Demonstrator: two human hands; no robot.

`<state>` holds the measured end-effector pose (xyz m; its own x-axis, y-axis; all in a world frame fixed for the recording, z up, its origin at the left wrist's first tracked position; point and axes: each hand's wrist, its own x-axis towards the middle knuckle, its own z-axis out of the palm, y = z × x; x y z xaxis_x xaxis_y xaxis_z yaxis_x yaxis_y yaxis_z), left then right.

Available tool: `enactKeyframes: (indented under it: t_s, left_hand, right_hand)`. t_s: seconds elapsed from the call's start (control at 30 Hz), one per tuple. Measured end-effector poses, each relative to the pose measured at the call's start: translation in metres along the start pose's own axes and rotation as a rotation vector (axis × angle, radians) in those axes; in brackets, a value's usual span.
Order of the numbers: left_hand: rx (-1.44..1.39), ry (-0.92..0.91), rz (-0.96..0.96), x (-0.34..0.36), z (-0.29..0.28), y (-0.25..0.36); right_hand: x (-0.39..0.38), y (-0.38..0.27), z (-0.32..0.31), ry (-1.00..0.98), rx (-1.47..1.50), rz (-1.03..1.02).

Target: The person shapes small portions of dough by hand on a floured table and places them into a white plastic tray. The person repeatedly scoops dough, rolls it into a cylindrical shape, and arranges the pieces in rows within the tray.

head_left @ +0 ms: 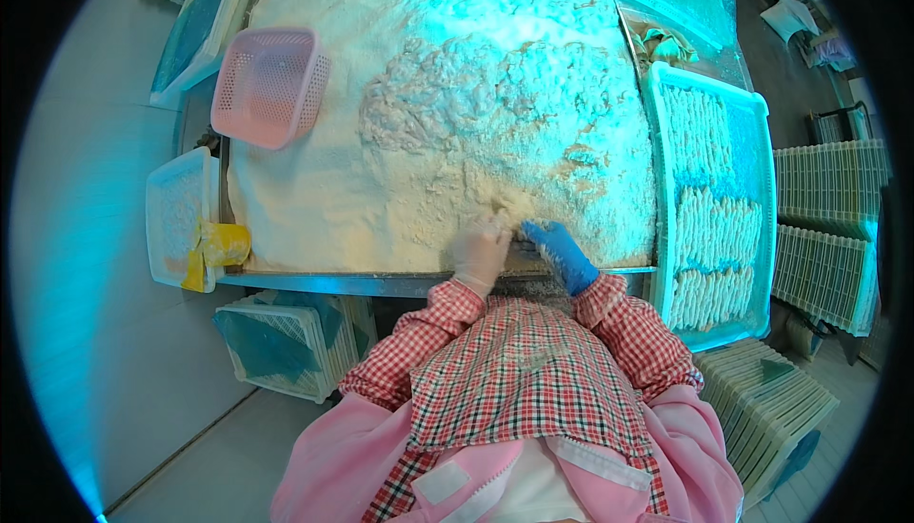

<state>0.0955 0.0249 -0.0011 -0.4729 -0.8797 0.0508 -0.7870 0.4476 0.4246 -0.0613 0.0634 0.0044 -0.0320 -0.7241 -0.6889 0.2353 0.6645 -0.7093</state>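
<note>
My left hand [481,249], in a pale thin glove, is at the near edge of a table [419,284] heaped with whitish powder like flour [333,209]. Its fingers are curled together and slightly blurred. Close beside it, my right hand [564,255] wears a blue glove, its fingers bent inward toward the left hand. Whatever lies between the fingertips is too small to make out. Just beyond them is a small powdery clump [512,204]. Farther up spreads a mass of lumpy, powder-coated pieces [428,95].
A pink perforated basket [252,95] sits on the powder at left. Beside the table's left edge is a white bin [171,223] with a yellow object [226,244]. At right, a tray [709,330] holds rows of pale coated strips. Stacked trays [766,418] stand near both my sides.
</note>
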Motion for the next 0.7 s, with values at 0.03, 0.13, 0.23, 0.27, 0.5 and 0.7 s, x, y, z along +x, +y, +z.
enactKeyframes:
  t_s: [0.03,0.13,0.23,0.27,0.5,0.7]
  left_hand:
    - [-0.041,-0.002,-0.001,-0.002,-0.001,0.008]
    - [-0.117,0.006,0.04,-0.008,-0.012,0.026]
    - [-0.329,0.113,-0.086,0.013,-0.009,0.023]
    - [-0.373,0.193,-0.115,0.021,-0.012,0.018]
    - [-0.21,0.063,0.335,0.048,0.007,0.071]
    - [-0.022,-0.039,0.093,0.096,0.006,-0.007]
  right_hand:
    - [0.001,-0.003,0.006,0.004,0.156,-0.005]
    - [0.003,-0.007,0.014,-0.008,0.536,-0.06]
    - [0.05,0.055,-0.005,-0.171,0.696,-0.205]
    - [0.035,0.038,0.01,-0.158,0.755,-0.17]
    - [0.018,0.003,0.058,-0.041,1.539,-0.802]
    - [0.012,0.004,-0.025,-0.382,1.131,-0.252]
